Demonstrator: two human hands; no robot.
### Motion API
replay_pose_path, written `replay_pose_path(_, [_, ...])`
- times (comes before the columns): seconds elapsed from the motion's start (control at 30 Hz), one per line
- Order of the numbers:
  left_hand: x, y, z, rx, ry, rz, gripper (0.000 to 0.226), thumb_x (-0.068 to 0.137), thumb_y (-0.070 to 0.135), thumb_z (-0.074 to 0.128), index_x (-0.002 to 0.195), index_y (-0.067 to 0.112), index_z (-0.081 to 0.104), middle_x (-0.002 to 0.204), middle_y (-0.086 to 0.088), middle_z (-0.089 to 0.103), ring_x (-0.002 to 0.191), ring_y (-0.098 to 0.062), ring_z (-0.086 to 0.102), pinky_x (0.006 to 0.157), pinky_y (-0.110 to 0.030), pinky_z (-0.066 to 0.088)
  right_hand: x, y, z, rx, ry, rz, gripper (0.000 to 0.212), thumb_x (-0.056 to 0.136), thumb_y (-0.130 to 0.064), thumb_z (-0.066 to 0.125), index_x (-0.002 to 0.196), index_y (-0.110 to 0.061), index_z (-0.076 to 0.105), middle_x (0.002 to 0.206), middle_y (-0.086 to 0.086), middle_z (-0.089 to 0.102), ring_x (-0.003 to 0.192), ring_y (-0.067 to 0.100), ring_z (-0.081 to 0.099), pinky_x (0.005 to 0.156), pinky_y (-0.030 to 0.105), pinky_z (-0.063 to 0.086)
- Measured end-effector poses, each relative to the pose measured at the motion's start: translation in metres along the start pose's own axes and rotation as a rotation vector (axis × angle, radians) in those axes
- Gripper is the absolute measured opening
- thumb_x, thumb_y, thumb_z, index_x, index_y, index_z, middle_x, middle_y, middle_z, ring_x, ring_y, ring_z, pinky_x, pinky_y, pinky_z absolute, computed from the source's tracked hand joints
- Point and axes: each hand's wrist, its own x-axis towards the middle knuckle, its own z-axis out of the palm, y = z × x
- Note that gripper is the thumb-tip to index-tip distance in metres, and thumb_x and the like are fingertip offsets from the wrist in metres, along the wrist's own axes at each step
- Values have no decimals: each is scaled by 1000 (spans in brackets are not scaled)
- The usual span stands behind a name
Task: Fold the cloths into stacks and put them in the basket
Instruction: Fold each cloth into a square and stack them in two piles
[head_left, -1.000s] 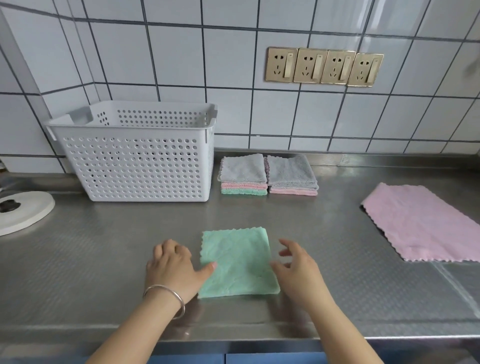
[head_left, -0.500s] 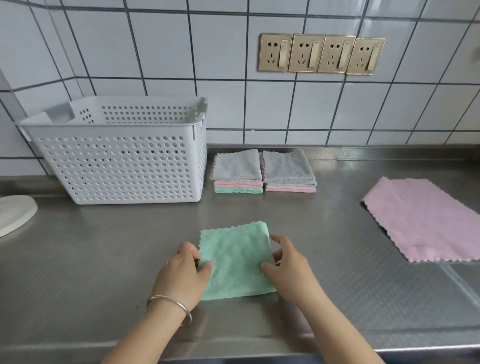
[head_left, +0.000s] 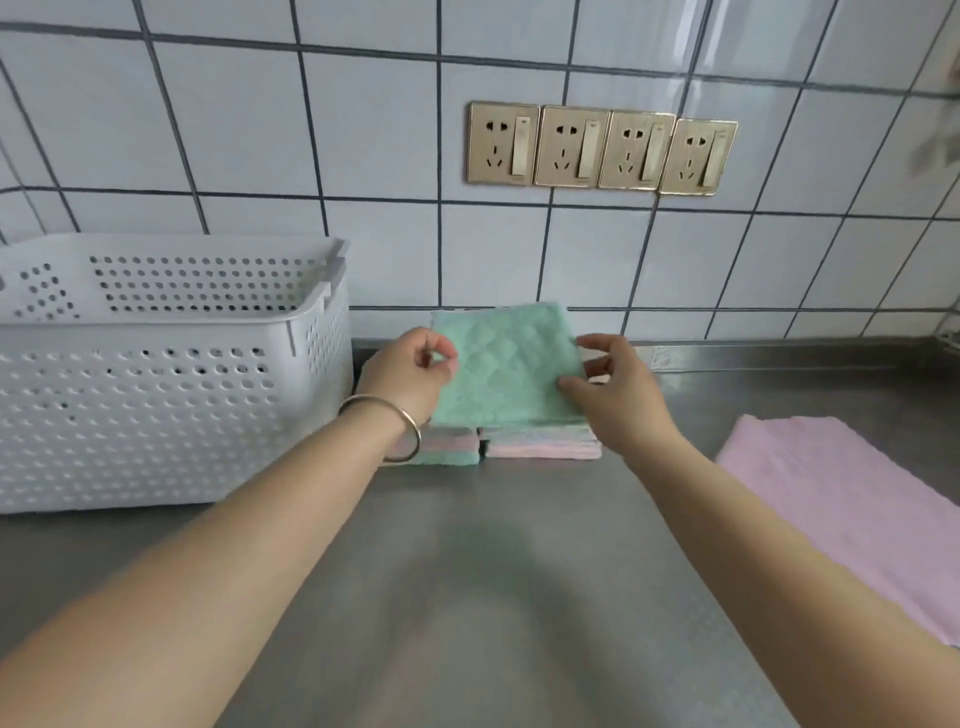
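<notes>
A folded green cloth (head_left: 506, 364) is held in the air over two stacks of folded cloths at the back of the counter. My left hand (head_left: 410, 371) pinches its left edge and my right hand (head_left: 615, 389) pinches its right edge. The left stack (head_left: 449, 451) and the right stack (head_left: 543, 446) show only their front edges, pink, green and grey, below the cloth. A white perforated basket (head_left: 156, 395) stands to the left of the stacks. A pink cloth (head_left: 852, 499) lies spread flat on the right.
The steel counter (head_left: 493, 597) runs to a white tiled wall with a row of gold sockets (head_left: 602, 148). Both my forearms reach across the counter's middle. The basket stands just left of my left wrist.
Both hands lifted the folded green cloth off the counter's front and carried it back over the two stacks. The camera moved forward and closer to the wall.
</notes>
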Motion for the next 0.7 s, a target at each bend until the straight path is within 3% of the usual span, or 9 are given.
replay_pose_path(0.07, [37, 7, 19, 98, 21, 24, 5, 87, 21, 59, 91, 22, 63, 63, 7, 45, 59, -9, 48, 58, -14, 37, 36, 6, -1, 35, 29, 42, 41, 87, -13, 59, 126, -17, 46, 92, -3, 54, 81, 15, 54, 55, 19, 39])
replay_pose_path(0.13, [62, 4, 39, 192, 24, 5, 12, 87, 23, 59, 98, 20, 65, 76, 4, 54, 73, -16, 50, 70, -21, 37, 60, 19, 2, 36, 24, 115, 45, 87, -14, 60, 129, -15, 44, 98, 0, 55, 83, 17, 55, 64, 23, 44])
replay_pose_path(0.27, [84, -12, 79, 284, -57, -65, 18, 88, 22, 58, 104, 19, 64, 106, -5, 65, 91, -23, 58, 81, -26, 43, 86, 57, 11, 4, 9, 229, 48, 87, -13, 60, 131, -12, 42, 99, 1, 52, 74, 16, 53, 55, 21, 41])
replay_pose_path(0.4, [83, -30, 102, 382, -87, -69, 19, 89, 22, 57, 106, 19, 63, 109, -5, 65, 98, -23, 59, 85, -28, 44, 92, 86, 17, -10, 23, 261, 48, 86, -10, 58, 131, -11, 42, 78, -9, 46, 62, 7, 49, 46, 19, 38])
replay_pose_path(0.5, [79, -40, 110, 478, -141, -68, 20, 90, 23, 55, 109, 20, 60, 112, -6, 63, 103, -25, 57, 86, -31, 44, 88, 102, 22, -51, 10, 288, 48, 85, -8, 55, 131, -11, 41, 73, -11, 45, 61, 3, 46, 50, 18, 39])
replay_pose_path(0.57, [78, -42, 114, 551, -184, -56, 21, 90, 26, 54, 110, 21, 58, 116, -7, 60, 107, -26, 56, 88, -33, 45, 86, 103, 23, -54, 6, 308, 48, 85, -8, 53, 132, -11, 40, 80, -5, 52, 62, 6, 49, 52, 21, 41])
replay_pose_path(0.67, [77, -36, 110, 621, -190, -56, 28, 88, 29, 56, 115, 23, 53, 125, -9, 47, 107, -27, 53, 91, -34, 46, 86, 98, 21, -79, 13, 265, 52, 84, -13, 60, 132, -14, 41, 114, 6, 55, 88, 21, 57, 65, 25, 46])
replay_pose_path(0.7, [76, -30, 106, 645, -152, -35, 32, 87, 29, 57, 118, 24, 52, 126, -8, 43, 111, -27, 50, 92, -34, 45, 85, 97, 15, -59, 47, 230, 52, 84, -17, 63, 131, -16, 42, 115, 4, 54, 93, 21, 56, 68, 26, 47])
